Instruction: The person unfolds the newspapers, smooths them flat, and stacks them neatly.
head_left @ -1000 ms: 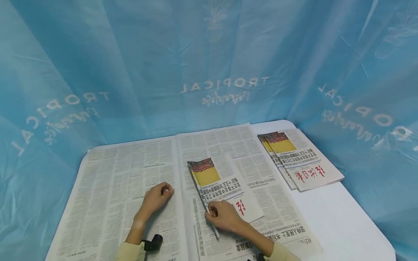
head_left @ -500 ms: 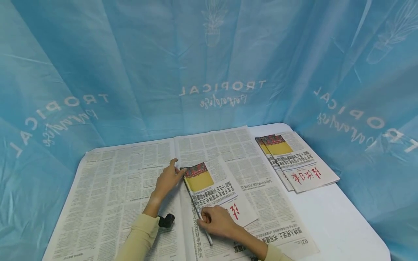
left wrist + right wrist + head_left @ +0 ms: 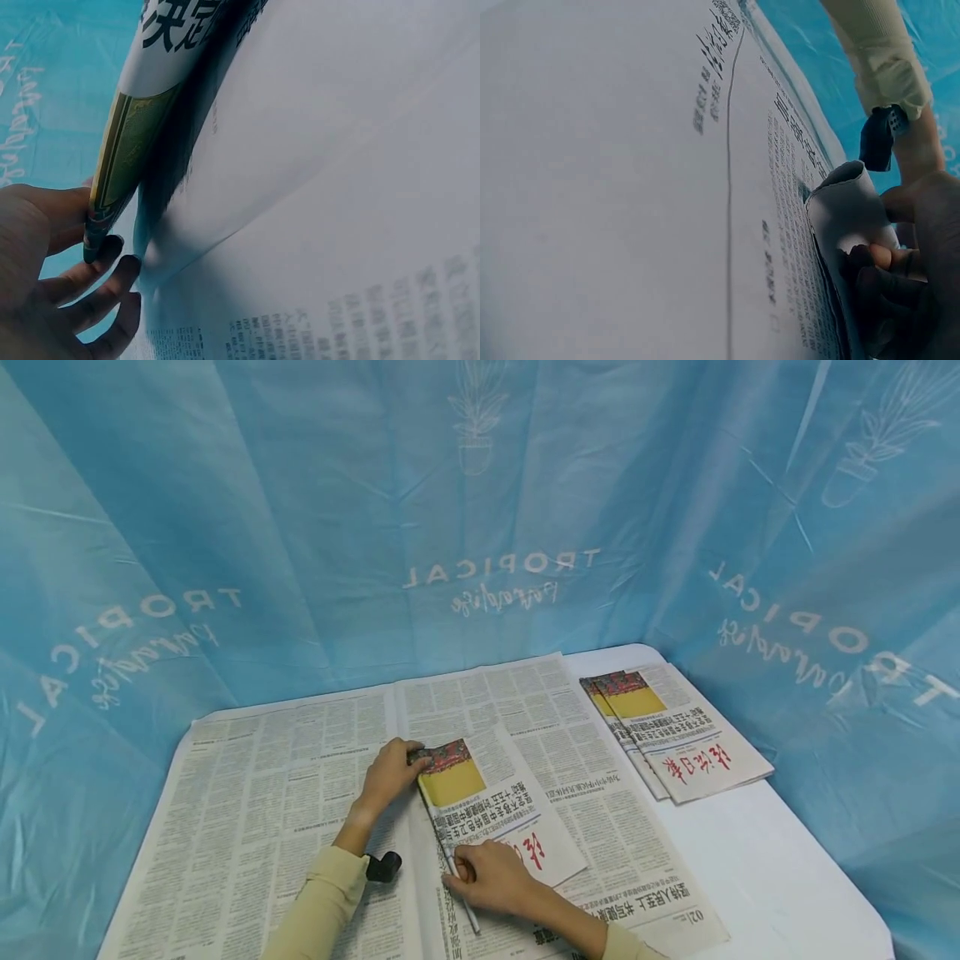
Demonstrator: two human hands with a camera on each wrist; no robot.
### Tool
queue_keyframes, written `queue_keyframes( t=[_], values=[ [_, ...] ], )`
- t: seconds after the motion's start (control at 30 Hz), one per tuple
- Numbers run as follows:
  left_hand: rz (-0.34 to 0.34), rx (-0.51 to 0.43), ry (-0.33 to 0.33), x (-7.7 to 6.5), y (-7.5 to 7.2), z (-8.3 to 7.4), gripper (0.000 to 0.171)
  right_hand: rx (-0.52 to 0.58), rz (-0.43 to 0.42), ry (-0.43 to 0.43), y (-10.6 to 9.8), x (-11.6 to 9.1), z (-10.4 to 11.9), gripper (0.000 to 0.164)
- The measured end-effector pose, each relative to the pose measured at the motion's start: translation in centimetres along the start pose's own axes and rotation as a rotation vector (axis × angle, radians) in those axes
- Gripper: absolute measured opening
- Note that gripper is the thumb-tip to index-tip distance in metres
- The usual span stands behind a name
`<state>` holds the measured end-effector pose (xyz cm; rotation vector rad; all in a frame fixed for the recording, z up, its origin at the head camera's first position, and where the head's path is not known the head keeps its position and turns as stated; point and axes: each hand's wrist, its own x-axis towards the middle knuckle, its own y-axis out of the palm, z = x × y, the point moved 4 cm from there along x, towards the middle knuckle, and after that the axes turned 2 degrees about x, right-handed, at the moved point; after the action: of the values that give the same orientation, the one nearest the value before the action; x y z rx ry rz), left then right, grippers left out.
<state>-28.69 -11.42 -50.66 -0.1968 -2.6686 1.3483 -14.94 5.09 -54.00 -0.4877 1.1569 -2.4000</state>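
Note:
A folded newspaper [image 3: 510, 810], with a red and yellow picture and red lettering, lies slantwise on a spread newspaper sheet [image 3: 285, 793]. My left hand [image 3: 386, 777] pinches its far left corner. In the left wrist view, the thumb of the left hand [image 3: 45, 262] meets the folded edge [image 3: 139, 142] and the fingers are beneath, with the fold lifted a little. My right hand [image 3: 495, 877] grips the same long edge nearer to me. The right wrist view has the right hand's [image 3: 907, 277] fingers around the rounded fold [image 3: 847, 210]; part of them is in shadow.
Two matching folded newspapers [image 3: 697, 743] overlap at the right of the white table [image 3: 780, 860]. Blue printed curtains [image 3: 480, 510] stand behind the table and at both sides. A black wrist camera [image 3: 384, 867] sits on the left wrist.
My left hand has moved from the open sheet, away and to the right, onto the folded newspaper's far corner, and now pinches it. The right hand keeps its grip on the near edge.

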Motion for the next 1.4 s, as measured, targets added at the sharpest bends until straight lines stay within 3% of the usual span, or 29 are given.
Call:
queue_keyframes(
  t=[0.17, 0.4, 0.6, 0.73, 0.93, 1.1, 1.23, 1.4],
  values=[
    [-0.036, -0.059, 0.044, -0.2, -0.1, -0.2, 0.034, -0.029, -0.007, -0.007, 0.1, -0.1, -0.1, 0.034],
    [0.021, -0.241, 0.083, 0.3, 0.0, 0.4, 0.027, -0.034, -0.005, -0.021, 0.5, -0.2, -0.3, 0.035],
    [0.048, -0.224, 0.050, 0.7, 0.2, 1.0, 0.021, -0.029, -0.005, -0.024, 0.5, 0.0, -0.2, 0.035],
    [0.047, -0.204, 0.032, 0.8, 0.2, 1.1, 0.020, 0.027, 0.056, -0.082, 0.3, 0.0, -0.4, 0.030],
    [0.058, -0.194, 0.093, 0.7, -0.2, 1.4, 0.020, 0.138, 0.170, -0.201, -1.6, -0.1, -1.6, 0.016],
    [0.092, -0.197, 0.092, 0.4, -0.9, 2.3, 0.022, 0.099, 0.092, -0.213, -3.8, -0.1, -3.2, 0.007],
    [0.143, -0.187, 0.093, 0.3, -1.2, 2.6, 0.027, 0.054, -0.007, -0.198, -5.1, -0.4, -4.7, 0.009],
    [0.151, -0.066, 0.112, 0.1, -1.1, 2.3, 0.029, 0.004, -0.069, -0.176, -5.9, -0.8, -6.3, 0.016]
  ],
)
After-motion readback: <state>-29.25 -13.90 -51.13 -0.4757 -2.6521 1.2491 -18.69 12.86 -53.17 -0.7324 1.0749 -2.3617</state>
